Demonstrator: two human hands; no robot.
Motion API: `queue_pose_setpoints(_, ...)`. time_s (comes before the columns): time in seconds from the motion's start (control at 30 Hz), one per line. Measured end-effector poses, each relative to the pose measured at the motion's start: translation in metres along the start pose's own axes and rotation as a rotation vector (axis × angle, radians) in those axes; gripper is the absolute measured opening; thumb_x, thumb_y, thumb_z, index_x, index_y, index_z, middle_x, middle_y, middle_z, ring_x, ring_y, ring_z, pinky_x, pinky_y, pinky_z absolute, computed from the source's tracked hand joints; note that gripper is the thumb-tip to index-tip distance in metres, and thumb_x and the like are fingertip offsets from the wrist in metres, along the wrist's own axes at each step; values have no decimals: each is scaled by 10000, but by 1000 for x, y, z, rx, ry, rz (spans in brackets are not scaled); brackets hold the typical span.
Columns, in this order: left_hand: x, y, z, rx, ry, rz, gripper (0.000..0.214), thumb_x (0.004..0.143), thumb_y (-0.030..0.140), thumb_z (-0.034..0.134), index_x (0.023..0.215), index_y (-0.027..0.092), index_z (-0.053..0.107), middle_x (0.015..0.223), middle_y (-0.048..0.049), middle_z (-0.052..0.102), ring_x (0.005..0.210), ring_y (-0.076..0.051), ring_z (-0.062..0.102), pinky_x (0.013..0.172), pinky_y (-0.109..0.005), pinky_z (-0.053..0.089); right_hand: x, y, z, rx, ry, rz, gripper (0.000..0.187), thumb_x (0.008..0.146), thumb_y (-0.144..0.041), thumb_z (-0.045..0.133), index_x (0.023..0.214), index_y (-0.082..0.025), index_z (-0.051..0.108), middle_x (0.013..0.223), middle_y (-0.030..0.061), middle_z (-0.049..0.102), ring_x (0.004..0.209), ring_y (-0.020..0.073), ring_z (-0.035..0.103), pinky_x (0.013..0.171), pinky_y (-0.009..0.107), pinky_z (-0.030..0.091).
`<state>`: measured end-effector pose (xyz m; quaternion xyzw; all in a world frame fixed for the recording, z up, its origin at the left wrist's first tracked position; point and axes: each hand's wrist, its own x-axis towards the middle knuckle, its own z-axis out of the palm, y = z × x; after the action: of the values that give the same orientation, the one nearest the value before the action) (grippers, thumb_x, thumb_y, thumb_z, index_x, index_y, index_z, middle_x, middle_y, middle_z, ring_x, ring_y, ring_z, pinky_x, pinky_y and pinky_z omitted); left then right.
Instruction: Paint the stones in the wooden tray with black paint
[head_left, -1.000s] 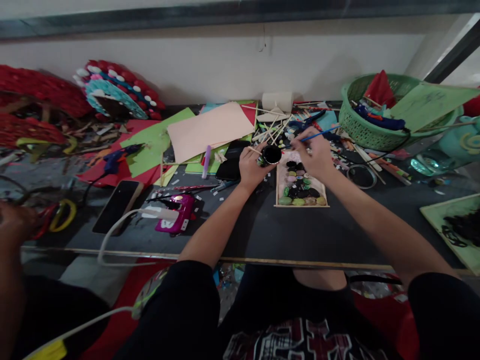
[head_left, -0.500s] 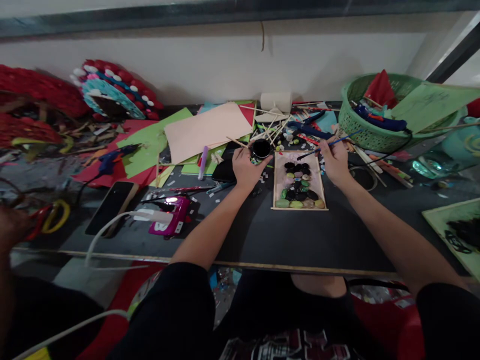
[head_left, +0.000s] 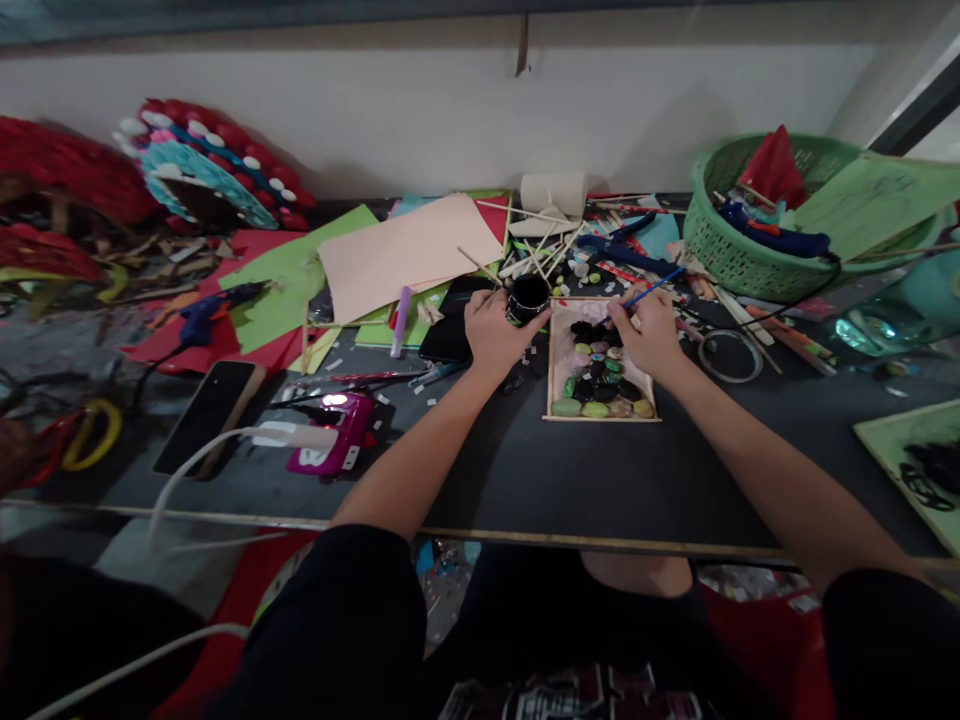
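Observation:
My left hand [head_left: 491, 330] is closed around a small black pot [head_left: 528, 297] that stands on the dark table [head_left: 600, 470], just left of a shallow wooden tray [head_left: 555, 375]. The tray holds several painted pebbles, black, green and pink. My right hand [head_left: 649, 335] rests over the tray's upper right part and pinches a thin blue paintbrush [head_left: 645, 293], its tip down among the black pebbles at the tray's far end.
Coloured paper sheets [head_left: 397, 255], wooden sticks and a black phone [head_left: 450, 335] lie behind my left hand. A second phone [head_left: 206, 402] and a magenta device [head_left: 337, 435] sit at the left. A green basket [head_left: 750, 250] stands far right, a tape ring [head_left: 726, 355] beside it. Another person's hand [head_left: 15, 450] shows at the left edge.
My right hand moved from the pot out to the right, then came back down over the tray, bringing the brush tip onto the pebbles. My left hand kept hold of the pot.

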<state>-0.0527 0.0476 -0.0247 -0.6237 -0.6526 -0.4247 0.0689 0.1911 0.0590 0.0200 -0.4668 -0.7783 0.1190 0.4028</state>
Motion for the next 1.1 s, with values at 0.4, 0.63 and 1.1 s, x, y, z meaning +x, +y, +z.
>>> queue_pose_setpoints(0.4,-5,12,-4,-76,-74,139,838,727,880,587,1169,172,666,1057,-158,720,1122,-354,619,1022,-500,434,-5,4,5,-112,-93,-65,365,1006,-498,366,826,-229,536,789,71,650,830,247,597,943,466,396)
queue_pose_setpoints(0.63,-3,14,-7,27,-128,145,803,768,844,575,1141,138,668,1036,-166,721,1131,-353,619,995,-486,440,-5,3,4,-192,-116,-68,264,998,-407,388,869,-218,520,841,91,645,863,266,598,944,477,389)
queue_pose_setpoints(1.1,-2,9,-3,1,-36,131,681,748,834,618,919,176,652,879,-121,711,1024,-312,632,929,-446,474,-4,6,-3,130,82,40,458,970,-638,417,767,-244,533,726,36,628,735,210,600,818,421,474)
